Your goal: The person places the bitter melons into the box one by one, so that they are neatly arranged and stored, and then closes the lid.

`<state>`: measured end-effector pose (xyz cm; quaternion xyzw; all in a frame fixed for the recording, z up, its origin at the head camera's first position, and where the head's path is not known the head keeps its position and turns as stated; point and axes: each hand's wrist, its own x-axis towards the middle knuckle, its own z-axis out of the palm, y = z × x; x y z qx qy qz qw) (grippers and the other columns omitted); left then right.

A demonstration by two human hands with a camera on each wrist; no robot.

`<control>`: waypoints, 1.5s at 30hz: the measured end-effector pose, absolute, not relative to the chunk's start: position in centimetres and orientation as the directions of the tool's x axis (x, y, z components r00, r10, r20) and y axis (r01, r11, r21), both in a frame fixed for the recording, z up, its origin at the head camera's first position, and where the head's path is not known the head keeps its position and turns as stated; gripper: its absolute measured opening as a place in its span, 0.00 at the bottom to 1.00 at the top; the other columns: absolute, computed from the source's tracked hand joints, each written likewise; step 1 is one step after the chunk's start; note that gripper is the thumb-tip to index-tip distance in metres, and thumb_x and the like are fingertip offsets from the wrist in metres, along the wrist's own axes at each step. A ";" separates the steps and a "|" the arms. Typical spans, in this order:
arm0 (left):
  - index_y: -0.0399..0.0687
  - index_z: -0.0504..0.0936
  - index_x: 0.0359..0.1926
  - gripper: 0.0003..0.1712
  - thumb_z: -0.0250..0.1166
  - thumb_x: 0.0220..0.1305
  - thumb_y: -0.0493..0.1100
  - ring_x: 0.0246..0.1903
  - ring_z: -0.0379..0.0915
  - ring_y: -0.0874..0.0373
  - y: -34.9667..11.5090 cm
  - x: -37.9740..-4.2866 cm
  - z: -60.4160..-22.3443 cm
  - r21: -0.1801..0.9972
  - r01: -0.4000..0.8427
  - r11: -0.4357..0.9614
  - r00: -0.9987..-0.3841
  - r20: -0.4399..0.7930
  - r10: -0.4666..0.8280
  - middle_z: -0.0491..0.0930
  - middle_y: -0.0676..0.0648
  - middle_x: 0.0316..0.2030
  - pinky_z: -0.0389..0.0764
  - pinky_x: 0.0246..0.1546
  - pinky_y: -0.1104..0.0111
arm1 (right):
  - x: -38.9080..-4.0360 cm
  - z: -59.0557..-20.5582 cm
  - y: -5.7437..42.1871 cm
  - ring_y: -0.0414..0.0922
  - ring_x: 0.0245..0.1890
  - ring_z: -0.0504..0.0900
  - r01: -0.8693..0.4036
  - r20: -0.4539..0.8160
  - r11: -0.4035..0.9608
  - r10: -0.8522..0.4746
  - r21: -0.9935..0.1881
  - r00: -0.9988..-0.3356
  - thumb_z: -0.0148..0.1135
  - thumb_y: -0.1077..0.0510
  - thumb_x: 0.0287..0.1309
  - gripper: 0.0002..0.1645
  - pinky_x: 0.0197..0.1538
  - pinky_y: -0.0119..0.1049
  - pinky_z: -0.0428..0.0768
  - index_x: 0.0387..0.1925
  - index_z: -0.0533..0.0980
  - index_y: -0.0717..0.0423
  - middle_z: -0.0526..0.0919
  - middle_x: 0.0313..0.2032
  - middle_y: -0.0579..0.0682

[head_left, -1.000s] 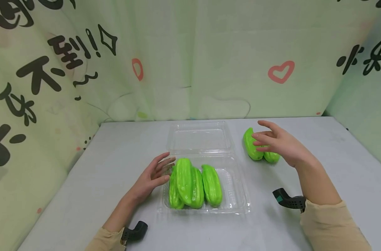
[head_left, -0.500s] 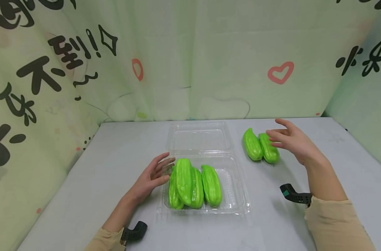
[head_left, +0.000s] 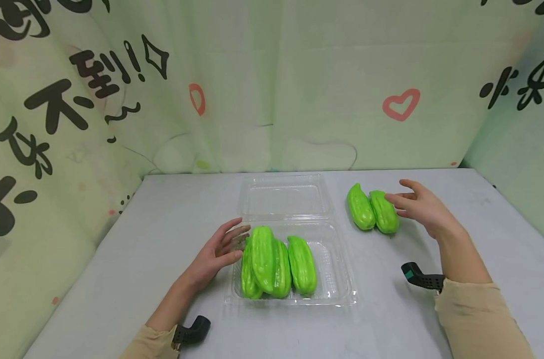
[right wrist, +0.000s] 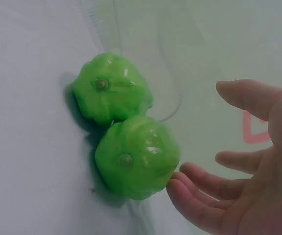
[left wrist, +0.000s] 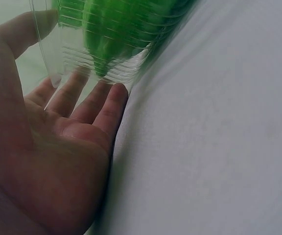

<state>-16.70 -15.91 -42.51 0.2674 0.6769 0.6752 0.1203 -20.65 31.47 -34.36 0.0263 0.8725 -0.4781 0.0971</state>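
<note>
Two green peppers lie side by side on the table at the back right, a left one [head_left: 360, 207] and a right one [head_left: 383, 212]. My right hand [head_left: 422, 205] hovers by the right pepper, its fingers spread and holding nothing; in the right wrist view the fingertips [right wrist: 176, 185] come right up to that pepper [right wrist: 138, 159]. My left hand [head_left: 220, 254] is at the left side of a clear plastic clamshell box [head_left: 337, 269], with relaxed fingers along its ribbed wall [left wrist: 124, 68]. Several green peppers [head_left: 264, 259] lie inside the box, bunched at the left, with one [head_left: 302, 264] apart.
The box's clear lid [head_left: 286, 197] lies folded back behind it on the white table [head_left: 164, 214]. A printed green curtain [head_left: 326, 75] borders the table at the back and sides. Black bands [head_left: 422, 276] sit on both wrists.
My right hand has moved right, away from over the two loose peppers, then slightly lower beside the right one, uncovering them in the head view. My left hand and the box have stayed still.
</note>
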 end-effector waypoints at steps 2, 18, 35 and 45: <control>0.36 0.46 0.78 0.44 0.60 0.70 0.33 0.72 0.53 0.36 -15.9 -16.7 -42.5 0.979 0.197 -0.054 -0.829 0.196 0.523 0.56 0.32 0.74 0.59 0.69 0.44 | -20.7 -34.6 31.6 0.70 0.66 0.66 0.160 -0.219 0.548 -0.044 -0.821 -0.975 0.53 0.39 0.73 0.58 0.68 0.64 0.61 0.78 0.32 0.67 0.53 0.71 0.78; 0.36 0.46 0.78 0.44 0.61 0.70 0.34 0.73 0.52 0.36 -16.0 -16.7 -42.5 0.978 0.200 -0.062 -0.826 0.202 0.527 0.56 0.32 0.74 0.61 0.68 0.47 | -21.2 -36.3 31.7 0.68 0.62 0.69 0.229 -0.326 0.642 -0.035 -0.732 -0.945 0.53 0.38 0.72 0.55 0.65 0.65 0.64 0.75 0.43 0.76 0.55 0.68 0.80; 0.36 0.47 0.78 0.44 0.61 0.70 0.34 0.72 0.53 0.36 -16.0 -16.7 -42.6 0.978 0.199 -0.058 -0.827 0.199 0.525 0.56 0.32 0.74 0.60 0.68 0.46 | -20.5 -34.8 32.0 0.68 0.61 0.70 0.248 -0.309 0.614 0.007 -0.749 -0.951 0.52 0.37 0.72 0.55 0.65 0.67 0.63 0.76 0.42 0.72 0.55 0.69 0.78; 0.37 0.47 0.78 0.44 0.61 0.70 0.34 0.72 0.53 0.36 -15.9 -16.7 -42.4 0.980 0.189 -0.061 -0.832 0.193 0.521 0.56 0.32 0.74 0.62 0.68 0.48 | -18.9 -31.9 28.2 0.66 0.62 0.70 0.115 -0.211 0.583 -0.100 -0.804 -0.972 0.56 0.40 0.72 0.53 0.65 0.61 0.68 0.78 0.44 0.68 0.60 0.68 0.74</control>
